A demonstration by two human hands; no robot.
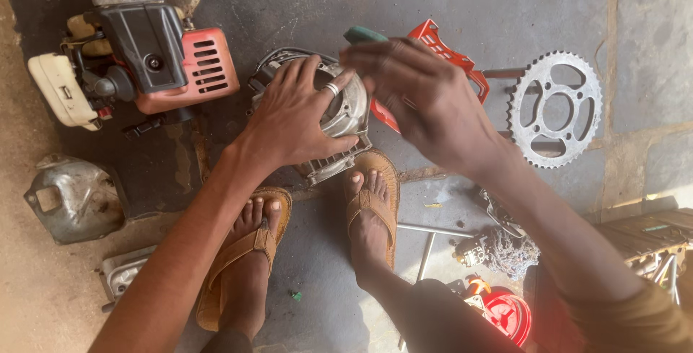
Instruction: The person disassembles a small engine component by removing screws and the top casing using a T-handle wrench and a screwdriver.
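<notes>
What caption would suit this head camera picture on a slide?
Left hand steadies a finned grey metal engine cylinder on the floor while the right hand brings a green-handled tool over it.

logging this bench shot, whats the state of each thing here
left hand: gripping cylinder
cylinder: on its side, held
right hand: pinching green-handled tool
tool: raised over cylinder
engine: partly stripped, on floor
sprocket: flat on floor
cover: off, lying loose

Engine casing (345, 118) between small engine (155, 53) left, sprocket (556, 107) right
</notes>
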